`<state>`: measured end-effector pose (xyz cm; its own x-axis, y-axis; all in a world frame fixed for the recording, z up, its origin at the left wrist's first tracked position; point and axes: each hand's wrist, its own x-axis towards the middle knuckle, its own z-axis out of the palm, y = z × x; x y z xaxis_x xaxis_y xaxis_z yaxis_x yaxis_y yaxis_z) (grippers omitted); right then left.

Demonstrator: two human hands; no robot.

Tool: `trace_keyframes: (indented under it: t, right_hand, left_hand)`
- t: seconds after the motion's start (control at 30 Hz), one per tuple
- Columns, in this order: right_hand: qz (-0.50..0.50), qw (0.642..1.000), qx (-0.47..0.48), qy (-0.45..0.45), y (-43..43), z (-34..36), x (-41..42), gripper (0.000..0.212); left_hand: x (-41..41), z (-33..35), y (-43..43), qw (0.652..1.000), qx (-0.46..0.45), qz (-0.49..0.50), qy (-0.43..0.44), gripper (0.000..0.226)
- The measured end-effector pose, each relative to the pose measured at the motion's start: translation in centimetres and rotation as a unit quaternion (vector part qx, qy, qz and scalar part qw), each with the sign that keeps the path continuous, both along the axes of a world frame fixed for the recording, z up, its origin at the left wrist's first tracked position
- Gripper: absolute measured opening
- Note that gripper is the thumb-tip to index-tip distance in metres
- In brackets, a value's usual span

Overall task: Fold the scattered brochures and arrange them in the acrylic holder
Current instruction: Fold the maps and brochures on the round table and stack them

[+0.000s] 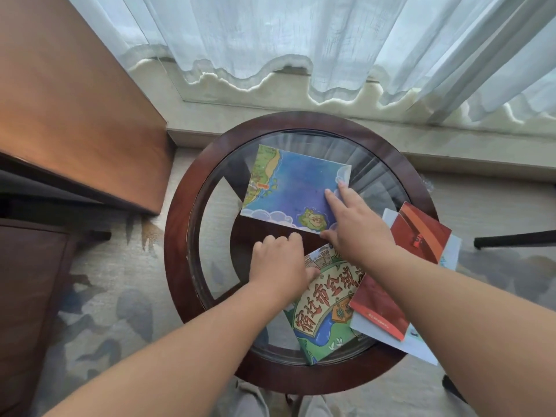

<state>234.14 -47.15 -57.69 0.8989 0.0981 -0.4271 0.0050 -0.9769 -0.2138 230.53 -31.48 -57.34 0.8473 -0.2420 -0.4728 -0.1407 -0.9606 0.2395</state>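
A blue map brochure (296, 185) lies flat on the round glass-topped table (192, 212). My right hand (353, 224) presses on its right part with straight fingers spread, the thumb at its near edge. My left hand (278, 264) sits just below that brochure with curled fingers, its thumb on a green brochure with red characters (323, 308). A red brochure (421, 233) lies on white sheets at the table's right rim, partly under my right forearm. No acrylic holder is visible.
A wooden desk (72, 97) stands to the left. White sheer curtains (301, 40) and a stone sill run behind the table. Patterned carpet (114, 311) lies below, and a dark chair leg (511, 239) reaches in from the right.
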Motion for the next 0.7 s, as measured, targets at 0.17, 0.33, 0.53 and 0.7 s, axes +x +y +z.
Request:
trace_keyframes:
  t: [0.17, 0.33, 0.53, 0.7]
  right_hand:
    - [-0.009, 1.0, 0.011, 0.007, -0.2, 0.0, 0.5, 0.088]
    - [-0.018, 1.0, 0.012, 0.008, -0.3, 0.3, 0.8, 0.09]
    - [0.015, 1.0, -0.011, 0.016, -0.6, 0.7, 0.6, 0.089]
    - [0.023, 0.999, -0.034, 0.032, -1.3, 1.1, -0.5, 0.087]
  left_hand:
    - [1.3, 0.4, 2.0, 0.996, -0.031, -0.008, 0.087, 0.025]
    - [5.7, 2.8, 10.1, 0.991, 0.083, -0.034, 0.102, 0.027]
    - [11.2, 4.2, 15.0, 0.997, 0.04, 0.058, -0.036, 0.019]
    - [10.1, 2.0, 12.2, 0.993, 0.013, 0.034, -0.11, 0.065]
